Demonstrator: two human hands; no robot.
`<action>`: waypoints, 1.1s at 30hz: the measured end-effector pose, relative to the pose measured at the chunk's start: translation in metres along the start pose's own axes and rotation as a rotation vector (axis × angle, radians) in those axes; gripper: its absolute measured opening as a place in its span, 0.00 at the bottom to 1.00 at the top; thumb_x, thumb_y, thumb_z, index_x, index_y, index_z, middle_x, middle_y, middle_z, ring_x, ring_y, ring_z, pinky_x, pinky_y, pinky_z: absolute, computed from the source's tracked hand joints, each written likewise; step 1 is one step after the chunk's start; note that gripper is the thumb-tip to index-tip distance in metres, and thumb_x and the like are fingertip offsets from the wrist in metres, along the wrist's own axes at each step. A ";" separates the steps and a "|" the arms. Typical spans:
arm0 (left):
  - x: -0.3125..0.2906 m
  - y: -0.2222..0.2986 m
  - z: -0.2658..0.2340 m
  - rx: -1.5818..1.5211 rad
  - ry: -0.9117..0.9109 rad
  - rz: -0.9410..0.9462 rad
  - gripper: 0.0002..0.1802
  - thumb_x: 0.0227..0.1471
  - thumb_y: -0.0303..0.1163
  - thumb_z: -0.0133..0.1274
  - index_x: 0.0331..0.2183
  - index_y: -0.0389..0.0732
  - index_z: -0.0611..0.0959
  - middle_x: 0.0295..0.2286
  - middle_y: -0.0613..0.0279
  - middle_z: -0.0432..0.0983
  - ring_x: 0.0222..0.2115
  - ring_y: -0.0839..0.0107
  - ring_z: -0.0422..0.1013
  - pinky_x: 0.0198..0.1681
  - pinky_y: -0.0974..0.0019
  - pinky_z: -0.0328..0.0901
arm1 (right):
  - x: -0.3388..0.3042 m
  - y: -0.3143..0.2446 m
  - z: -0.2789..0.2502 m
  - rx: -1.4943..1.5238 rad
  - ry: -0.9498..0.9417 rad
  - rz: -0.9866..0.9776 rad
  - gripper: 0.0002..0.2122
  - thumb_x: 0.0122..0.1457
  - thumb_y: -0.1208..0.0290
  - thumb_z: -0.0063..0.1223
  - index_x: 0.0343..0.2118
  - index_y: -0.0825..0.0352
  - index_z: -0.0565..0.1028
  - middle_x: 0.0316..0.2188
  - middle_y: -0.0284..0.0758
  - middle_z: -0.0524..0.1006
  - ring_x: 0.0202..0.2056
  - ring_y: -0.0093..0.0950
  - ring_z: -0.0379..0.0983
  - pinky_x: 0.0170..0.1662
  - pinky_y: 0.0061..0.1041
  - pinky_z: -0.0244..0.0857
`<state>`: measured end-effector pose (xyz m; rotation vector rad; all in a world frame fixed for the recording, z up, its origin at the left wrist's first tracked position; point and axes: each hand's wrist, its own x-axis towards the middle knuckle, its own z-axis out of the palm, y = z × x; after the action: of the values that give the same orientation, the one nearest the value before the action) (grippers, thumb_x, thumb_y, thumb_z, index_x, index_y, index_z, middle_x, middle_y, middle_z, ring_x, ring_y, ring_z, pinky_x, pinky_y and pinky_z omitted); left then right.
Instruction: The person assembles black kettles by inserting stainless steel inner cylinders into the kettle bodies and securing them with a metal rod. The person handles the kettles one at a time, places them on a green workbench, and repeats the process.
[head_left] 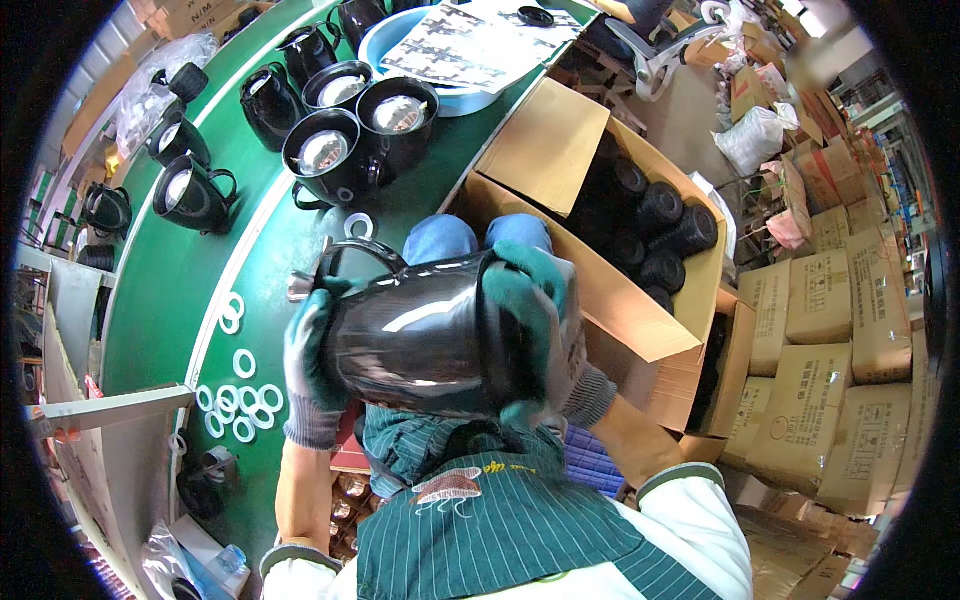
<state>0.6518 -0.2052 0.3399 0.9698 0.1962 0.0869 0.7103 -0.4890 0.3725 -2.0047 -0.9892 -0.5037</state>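
Person seated at a long green surface (pixel 180 290), looking down into own lap. Both hands are wearing green-grey knit gloves and are gripping a glossy black kettle body (pixel 425 335), which is lying on its side, held up in front of the chest above the knees.

Left hand (pixel 312 370) is wrapping around the kettle's left end, fingers curled over the wall near the rim, palm pressing in. Right hand (pixel 535 330) is clamping the opposite end, fingers spread wide over the curved side. The kettle's handle (pixel 365 255) is arching up at the top left, beside a small metal part that is too blurred to identify.

On the surface ahead, a cluster of upright black kettles (pixel 355 135) is standing with shiny metal interiors showing. More black kettles (pixel 190 195) are sitting further left along the surface edge. White rubber rings (pixel 240 400) are lying scattered on the green, just left of the left hand, some overlapping. A pale blue basin (pixel 440 95) is resting at the far end with a printed sheet (pixel 470 45) lying over it.

To the right, an open cardboard box (pixel 600 290) is tilting toward the person, holding black cylindrical parts (pixel 650 235) packed in rows. Stacked sealed cartons (pixel 840 380) are filling the floor further right.
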 end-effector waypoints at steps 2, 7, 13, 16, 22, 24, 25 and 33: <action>0.000 0.021 0.003 0.250 0.089 0.112 0.25 0.66 0.38 0.48 0.58 0.33 0.75 0.52 0.52 0.77 0.48 0.64 0.76 0.55 0.60 0.70 | -0.003 0.014 0.031 0.199 0.116 0.076 0.52 0.50 0.24 0.45 0.63 0.71 0.65 0.59 0.54 0.66 0.58 0.53 0.63 0.61 0.49 0.57; -0.005 0.045 -0.023 0.425 0.256 0.273 0.29 0.61 0.38 0.54 0.58 0.29 0.75 0.51 0.59 0.76 0.49 0.70 0.72 0.57 0.64 0.63 | 0.011 0.026 0.101 0.565 0.300 -0.007 0.46 0.55 0.30 0.49 0.63 0.71 0.66 0.62 0.52 0.65 0.62 0.48 0.62 0.66 0.46 0.54; 0.033 0.124 -0.063 0.969 0.380 0.631 0.23 0.51 0.26 0.61 0.49 0.27 0.79 0.41 0.50 0.81 0.44 0.64 0.77 0.51 0.62 0.70 | -0.022 0.028 0.146 0.725 -0.199 0.520 0.40 0.67 0.42 0.44 0.68 0.76 0.58 0.64 0.51 0.66 0.63 0.42 0.65 0.67 0.38 0.56; 0.096 0.159 -0.077 1.411 0.392 0.787 0.22 0.49 0.31 0.62 0.46 0.32 0.82 0.39 0.45 0.81 0.41 0.53 0.80 0.49 0.57 0.72 | -0.042 0.041 0.149 0.894 -0.344 0.746 0.37 0.70 0.45 0.43 0.66 0.78 0.60 0.60 0.48 0.72 0.60 0.38 0.69 0.65 0.35 0.59; 0.254 0.145 -0.132 1.856 0.189 0.779 0.24 0.48 0.41 0.63 0.44 0.38 0.82 0.42 0.50 0.79 0.46 0.52 0.74 0.54 0.53 0.66 | -0.060 0.056 0.161 1.006 -0.188 1.007 0.31 0.73 0.50 0.37 0.64 0.77 0.64 0.55 0.49 0.76 0.54 0.38 0.76 0.61 0.38 0.67; 0.288 0.142 -0.144 1.940 0.109 0.722 0.25 0.48 0.43 0.63 0.46 0.39 0.82 0.43 0.53 0.79 0.48 0.55 0.73 0.56 0.54 0.65 | -0.055 0.059 0.166 1.049 -0.162 1.085 0.30 0.73 0.51 0.37 0.63 0.77 0.65 0.54 0.50 0.76 0.53 0.37 0.76 0.59 0.37 0.68; 0.304 0.138 -0.147 1.970 0.077 0.681 0.26 0.49 0.43 0.64 0.47 0.41 0.81 0.44 0.55 0.79 0.49 0.57 0.73 0.57 0.54 0.63 | -0.051 0.059 0.166 1.021 -0.153 1.069 0.29 0.74 0.52 0.37 0.63 0.77 0.65 0.52 0.49 0.77 0.50 0.35 0.78 0.56 0.34 0.70; 0.403 0.118 -0.146 1.969 0.243 0.711 0.25 0.51 0.45 0.62 0.47 0.43 0.80 0.44 0.55 0.78 0.48 0.57 0.73 0.55 0.55 0.63 | -0.048 0.074 0.178 1.005 -0.154 1.151 0.26 0.74 0.57 0.39 0.62 0.79 0.66 0.47 0.48 0.80 0.44 0.31 0.79 0.52 0.29 0.72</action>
<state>1.0179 0.0445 0.3064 2.9732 0.0982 0.7643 0.7385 -0.3918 0.2019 -1.3281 0.0274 0.6700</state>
